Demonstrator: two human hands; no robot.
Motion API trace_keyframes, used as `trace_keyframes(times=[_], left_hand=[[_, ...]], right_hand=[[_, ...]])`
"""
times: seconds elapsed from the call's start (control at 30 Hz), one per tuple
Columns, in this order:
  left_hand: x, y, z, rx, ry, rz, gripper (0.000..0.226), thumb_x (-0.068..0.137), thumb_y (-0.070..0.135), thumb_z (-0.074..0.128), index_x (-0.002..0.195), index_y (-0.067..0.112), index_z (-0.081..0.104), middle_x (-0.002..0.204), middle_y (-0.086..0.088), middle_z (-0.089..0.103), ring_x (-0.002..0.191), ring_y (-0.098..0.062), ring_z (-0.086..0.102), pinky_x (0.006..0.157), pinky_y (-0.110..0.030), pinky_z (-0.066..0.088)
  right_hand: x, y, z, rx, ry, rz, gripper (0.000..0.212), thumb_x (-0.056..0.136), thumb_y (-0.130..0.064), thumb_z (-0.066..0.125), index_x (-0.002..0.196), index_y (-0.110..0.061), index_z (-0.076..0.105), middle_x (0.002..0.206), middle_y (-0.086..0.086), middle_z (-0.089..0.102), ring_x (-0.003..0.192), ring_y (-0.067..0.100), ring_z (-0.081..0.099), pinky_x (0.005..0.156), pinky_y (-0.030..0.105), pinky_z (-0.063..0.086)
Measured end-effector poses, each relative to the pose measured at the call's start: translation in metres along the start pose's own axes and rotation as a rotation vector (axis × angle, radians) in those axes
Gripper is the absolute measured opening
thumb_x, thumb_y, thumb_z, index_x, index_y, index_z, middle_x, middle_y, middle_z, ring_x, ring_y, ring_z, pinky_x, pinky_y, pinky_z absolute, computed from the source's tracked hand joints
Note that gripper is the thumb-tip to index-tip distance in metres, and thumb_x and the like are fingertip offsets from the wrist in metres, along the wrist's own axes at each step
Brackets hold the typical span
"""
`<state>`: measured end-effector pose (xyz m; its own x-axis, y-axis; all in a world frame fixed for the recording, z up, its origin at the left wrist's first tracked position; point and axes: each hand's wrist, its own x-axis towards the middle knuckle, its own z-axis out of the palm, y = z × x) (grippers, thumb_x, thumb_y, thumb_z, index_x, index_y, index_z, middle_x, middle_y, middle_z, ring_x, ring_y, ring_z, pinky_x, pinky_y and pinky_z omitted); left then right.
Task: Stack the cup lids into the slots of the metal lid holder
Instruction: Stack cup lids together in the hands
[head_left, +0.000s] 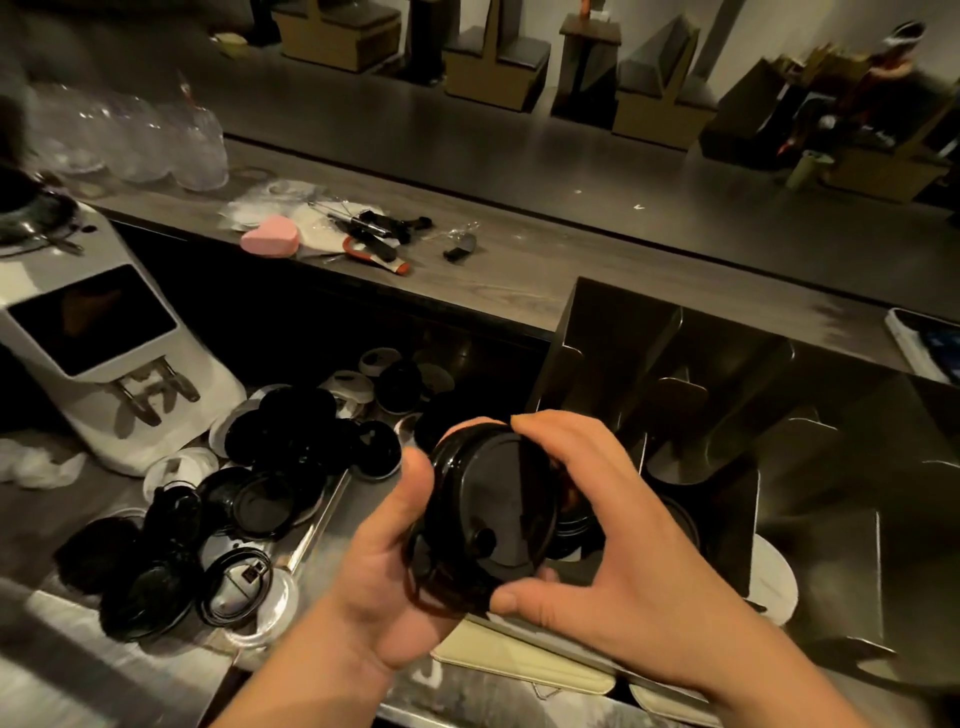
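Far left: a white boxy countertop machine with a dark front panel (104, 353) stands on the steel counter (62, 649). Just right of it lies a loose heap of round black and pale plastic cup lids (260, 483), overlapping, some face up and some flipped. Behind the heap, on the raised dark wooden ledge (519, 270), sits a pink heart-shaped object (270, 236) beside small dark tools. Centre: the left hand (384, 587) is curled, thumb pressed on the left rim and fingers tucked underneath — it grips a short stack of black round cup lids (493, 514). The stack is tilted, top face toward the camera, sip-hole plug low on that face. The right hand (613, 551) also grips the stack, fingers arched over the upper right rim and thumb pinching the lower edge. The stack is held clear of the counter, just in front of the left end of the dark folded-metal lid holder (727, 405). White round lids (774, 582) already sit in a slot right of the right hand. Far right — a flat screen device (924, 348) lies on the ledge.
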<state>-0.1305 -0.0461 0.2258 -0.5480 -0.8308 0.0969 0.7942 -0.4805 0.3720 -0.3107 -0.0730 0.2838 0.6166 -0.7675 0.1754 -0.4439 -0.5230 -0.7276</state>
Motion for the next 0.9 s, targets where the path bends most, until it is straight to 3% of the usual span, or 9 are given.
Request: trace_keyframes(times=[0.2, 0.27, 0.4, 0.47, 0.57, 0.67, 0.73, 0.8, 0.9], left_hand=[[0.008, -0.013, 0.016, -0.007, 0.291, 0.059, 0.087, 0.067, 0.056, 0.084, 0.140, 0.021, 0.054, 0.141, -0.020, 0.056, 0.126, -0.041, 0.057, 0.088, -0.053, 0.056], [0.015, -0.013, 0.025, -0.030, 0.348, 0.021, 0.082, 0.070, 0.062, 0.076, 0.138, 0.021, 0.056, 0.142, -0.023, 0.054, 0.127, -0.045, 0.055, 0.088, -0.056, 0.055], [0.021, -0.017, 0.026, -0.063, 0.372, 0.030, 0.059, 0.084, 0.061, 0.053, 0.128, 0.023, 0.065, 0.139, -0.025, 0.056, 0.127, -0.047, 0.053, 0.076, -0.053, 0.056], [0.023, -0.020, 0.024, -0.089, 0.388, 0.029, 0.055, 0.093, 0.061, 0.045, 0.129, 0.025, 0.063, 0.138, -0.025, 0.057, 0.126, -0.047, 0.054, 0.070, -0.049, 0.057], [0.027, -0.022, 0.023, -0.081, 0.455, 0.034, 0.058, 0.091, 0.060, 0.041, 0.126, 0.022, 0.067, 0.134, -0.024, 0.061, 0.122, -0.045, 0.058, 0.066, -0.048, 0.056], [0.032, -0.022, 0.023, -0.036, 0.466, 0.046, 0.059, 0.084, 0.057, 0.056, 0.128, 0.020, 0.067, 0.136, -0.024, 0.059, 0.123, -0.045, 0.058, 0.077, -0.059, 0.055], [0.035, -0.023, 0.013, -0.065, 0.274, 0.003, 0.062, 0.090, 0.039, 0.063, 0.146, 0.017, 0.046, 0.151, -0.028, 0.037, 0.138, -0.048, 0.037, 0.099, -0.069, 0.039], [0.033, -0.023, 0.002, -0.097, 0.203, 0.039, 0.060, 0.102, 0.017, 0.045, 0.155, 0.011, 0.017, 0.158, -0.030, 0.007, 0.146, -0.048, 0.008, 0.113, -0.067, 0.018], [0.036, -0.022, 0.000, -0.007, 0.218, 0.055, 0.082, 0.074, -0.002, 0.078, 0.147, 0.015, 0.044, 0.153, -0.030, 0.033, 0.137, -0.046, 0.041, 0.098, -0.061, 0.046]], right_hand=[[-0.009, 0.009, -0.005, 0.105, 0.145, -0.010, 0.074, 0.067, -0.034, 0.089, 0.133, -0.036, 0.054, 0.133, -0.014, 0.051, 0.131, 0.017, 0.048, 0.101, 0.025, 0.046], [-0.013, 0.012, -0.014, 0.311, 0.266, 0.044, 0.069, 0.062, -0.031, 0.087, 0.125, -0.038, 0.058, 0.125, -0.005, 0.060, 0.120, 0.021, 0.058, 0.093, 0.036, 0.054], [-0.031, 0.025, -0.051, 0.318, 0.543, 0.163, 0.064, 0.067, -0.035, 0.085, 0.123, -0.040, 0.055, 0.120, -0.015, 0.065, 0.113, 0.006, 0.062, 0.088, 0.014, 0.051], [-0.043, 0.034, -0.070, 0.275, 0.600, 0.223, 0.066, 0.064, -0.032, 0.075, 0.124, -0.044, 0.052, 0.121, -0.021, 0.062, 0.116, 0.001, 0.059, 0.093, 0.015, 0.050], [-0.059, 0.045, -0.087, 0.188, 0.572, 0.345, 0.072, 0.067, -0.017, 0.078, 0.126, -0.048, 0.050, 0.119, -0.025, 0.059, 0.115, -0.004, 0.056, 0.096, 0.026, 0.047], [-0.064, 0.049, -0.088, -0.014, 0.498, 0.567, 0.065, 0.071, -0.037, 0.075, 0.129, -0.046, 0.047, 0.121, -0.020, 0.053, 0.105, -0.004, 0.055, 0.083, 0.018, 0.044], [-0.062, 0.051, -0.078, -0.238, 0.422, 0.692, 0.066, 0.073, -0.050, 0.074, 0.132, -0.041, 0.044, 0.116, -0.020, 0.047, 0.099, -0.002, 0.052, 0.075, 0.014, 0.040], [-0.055, 0.052, -0.062, -0.441, 0.357, 0.723, 0.066, 0.074, -0.058, 0.072, 0.130, -0.034, 0.046, 0.110, -0.017, 0.044, 0.097, 0.002, 0.049, 0.075, 0.016, 0.040], [-0.040, 0.049, -0.043, -0.584, 0.282, 0.754, 0.059, 0.076, -0.065, 0.063, 0.118, -0.027, 0.048, 0.102, -0.011, 0.042, 0.088, 0.009, 0.050, 0.073, 0.022, 0.045]])
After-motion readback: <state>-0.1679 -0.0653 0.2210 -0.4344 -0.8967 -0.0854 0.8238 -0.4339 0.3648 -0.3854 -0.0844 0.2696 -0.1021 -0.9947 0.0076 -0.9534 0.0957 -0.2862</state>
